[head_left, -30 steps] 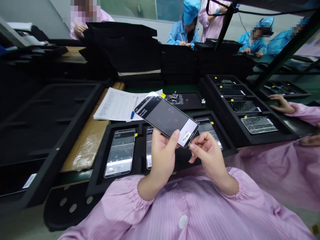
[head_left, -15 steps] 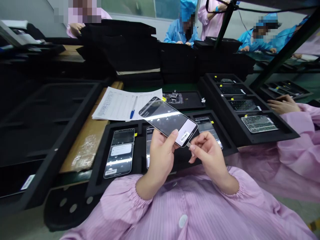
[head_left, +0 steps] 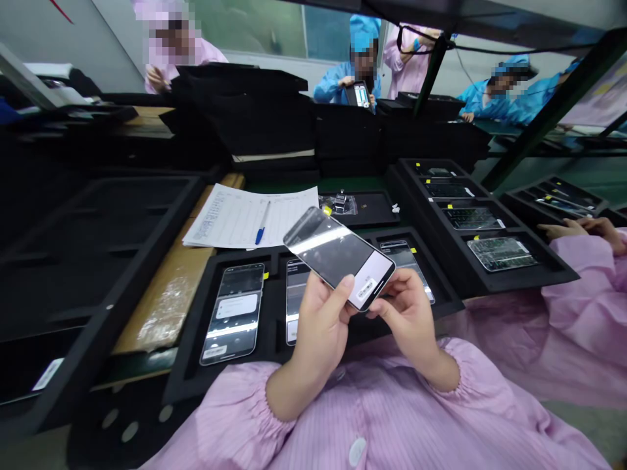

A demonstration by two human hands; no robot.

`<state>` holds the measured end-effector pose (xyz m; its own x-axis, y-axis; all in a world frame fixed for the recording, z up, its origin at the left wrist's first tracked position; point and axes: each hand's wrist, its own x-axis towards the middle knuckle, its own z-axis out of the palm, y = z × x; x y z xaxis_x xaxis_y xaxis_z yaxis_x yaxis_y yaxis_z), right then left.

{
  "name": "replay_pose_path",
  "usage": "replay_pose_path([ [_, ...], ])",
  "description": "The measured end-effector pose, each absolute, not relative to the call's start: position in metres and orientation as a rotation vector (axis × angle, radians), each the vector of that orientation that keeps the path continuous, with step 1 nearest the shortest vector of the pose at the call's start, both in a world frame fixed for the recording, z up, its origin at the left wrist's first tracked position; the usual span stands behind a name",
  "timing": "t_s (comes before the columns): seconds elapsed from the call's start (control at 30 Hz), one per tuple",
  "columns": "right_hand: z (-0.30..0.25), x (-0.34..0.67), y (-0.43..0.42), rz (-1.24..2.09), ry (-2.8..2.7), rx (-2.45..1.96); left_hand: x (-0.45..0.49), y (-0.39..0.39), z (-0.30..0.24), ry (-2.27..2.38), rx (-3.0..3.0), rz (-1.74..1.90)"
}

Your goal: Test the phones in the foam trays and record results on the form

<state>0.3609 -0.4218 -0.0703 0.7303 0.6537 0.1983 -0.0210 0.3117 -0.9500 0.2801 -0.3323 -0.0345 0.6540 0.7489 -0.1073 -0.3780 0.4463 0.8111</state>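
A smartphone (head_left: 337, 258) with a lit dark screen, a white lower band and a barcode label is tilted above the black foam tray (head_left: 274, 290). My left hand (head_left: 321, 320) holds it from below, thumb on the front glass near the lower edge. My right hand (head_left: 406, 313) is closed at the phone's lower right corner, its thumb and fingertips touching the bottom edge. Anything small between those fingertips is hidden. In the tray lie a phone with a pop-up box (head_left: 234, 313), a partly covered phone (head_left: 294, 307) and another phone (head_left: 409, 264).
Printed sheets (head_left: 215, 212) with a blue pen (head_left: 262, 225) lie behind the tray. A small plastic bag (head_left: 345, 204) sits beyond. At right are a tray of several phones (head_left: 494, 277) and a co-worker's hands (head_left: 582, 228). A large black tray (head_left: 105, 307) stands left.
The small flat grey piece that stuck out between the phone's bottom edge and my right fingers no longer shows. My right fingers are now against the phone. The whole view has shifted slightly.
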Motion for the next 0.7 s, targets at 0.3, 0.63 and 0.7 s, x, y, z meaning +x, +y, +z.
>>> replay_pose_path([
  [0.3,-0.013,0.488,-0.383,0.782,-1.391,-1.944,0.281,-0.301,-0.032,0.633,0.709,0.542],
  [0.63,-0.068,0.575,-0.235,0.256,-1.335,-2.386,0.268,-0.3,-0.011,0.626,0.709,0.527],
  [0.7,-0.078,0.579,-0.23,0.295,-1.36,-2.419,0.262,-0.302,-0.007,0.597,0.749,0.52],
])
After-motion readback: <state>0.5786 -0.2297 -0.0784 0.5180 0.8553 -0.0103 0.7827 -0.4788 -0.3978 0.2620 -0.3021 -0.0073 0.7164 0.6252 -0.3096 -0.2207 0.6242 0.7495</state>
